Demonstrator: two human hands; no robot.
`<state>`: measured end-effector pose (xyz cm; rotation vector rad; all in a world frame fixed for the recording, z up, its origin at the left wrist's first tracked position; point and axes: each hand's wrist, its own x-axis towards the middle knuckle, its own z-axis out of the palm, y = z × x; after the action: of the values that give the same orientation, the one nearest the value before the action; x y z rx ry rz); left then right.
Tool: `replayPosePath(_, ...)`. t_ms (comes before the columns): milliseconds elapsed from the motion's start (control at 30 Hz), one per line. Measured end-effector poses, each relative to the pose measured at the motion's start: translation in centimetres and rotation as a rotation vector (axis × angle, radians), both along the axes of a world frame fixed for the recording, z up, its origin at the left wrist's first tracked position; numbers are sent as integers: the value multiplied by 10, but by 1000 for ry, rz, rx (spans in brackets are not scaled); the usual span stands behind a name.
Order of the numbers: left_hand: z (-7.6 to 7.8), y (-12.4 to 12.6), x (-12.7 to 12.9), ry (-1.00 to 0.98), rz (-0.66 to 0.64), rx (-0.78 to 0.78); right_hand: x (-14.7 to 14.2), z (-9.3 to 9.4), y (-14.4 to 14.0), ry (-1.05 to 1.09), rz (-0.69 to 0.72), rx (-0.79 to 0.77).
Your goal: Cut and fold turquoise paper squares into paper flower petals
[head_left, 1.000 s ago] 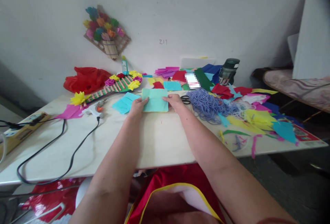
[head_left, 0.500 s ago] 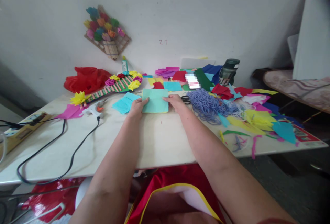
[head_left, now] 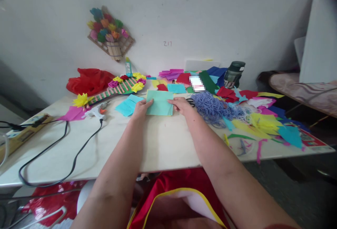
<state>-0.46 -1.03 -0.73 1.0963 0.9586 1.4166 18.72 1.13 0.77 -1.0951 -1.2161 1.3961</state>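
A light turquoise square of paper is held up over the table between my two hands, with a thin yellow edge showing behind it. My left hand grips its left side, thumb on the front face. At the right edge, my right hand pinches the paper between thumb and fingers. Brighter blue paper pieces lie just left of my left hand. Black-handled scissors rest partly hidden behind my right hand, beside a tangle of lavender yarn.
A white glue gun with a black cord lies to the left, near a power strip. Behind it sits a flower-trimmed craft piece. A dark bottle stands at the back right. Coloured paper scraps cover the right side.
My right hand's grip on the paper's right edge has shifted slightly, its fingers curling more. The paper stays in nearly the same place, and the view has moved a little.
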Motion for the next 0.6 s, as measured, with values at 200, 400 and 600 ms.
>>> replayPosePath(200,4,-4,1,0,-28,-3,0,5,-2,40,-7,-50)
replayPosePath(400,4,-3,3,-8,7,-13,0,9,-5,72,14,-55)
replayPosePath(600,0,2,4,-43,27,-6,0,4,1,-12,-38,33)
